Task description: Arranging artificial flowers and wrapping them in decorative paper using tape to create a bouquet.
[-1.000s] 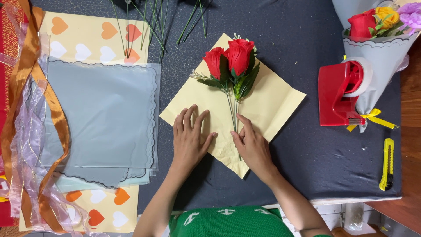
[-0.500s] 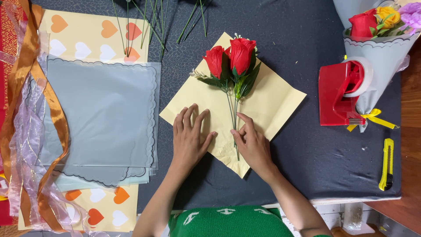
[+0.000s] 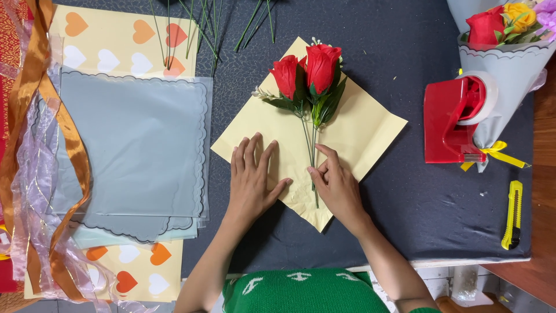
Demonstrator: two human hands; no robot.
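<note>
A pale yellow square of wrapping paper point(image 3: 365, 122) lies like a diamond on the dark table. Two red artificial roses point(image 3: 307, 69) with green leaves lie across it, their stems point(image 3: 311, 145) running down toward me. My left hand point(image 3: 252, 174) lies flat on the paper's lower left part, fingers spread. My right hand point(image 3: 336, 182) rests on the paper beside the stems, its fingertips pinching at them near their lower end.
Grey scalloped sheets point(image 3: 133, 145) lie stacked over heart-print paper point(image 3: 110, 40) at left, beside orange and clear ribbons point(image 3: 35, 150). A red tape dispenser point(image 3: 454, 119), a finished grey bouquet point(image 3: 504, 52) and a yellow utility knife point(image 3: 512, 214) are at right. Loose green stems point(image 3: 202, 23) lie at the top.
My right hand's fingers have drawn together onto the rose stems. My left hand stays flat on the paper, almost unmoved.
</note>
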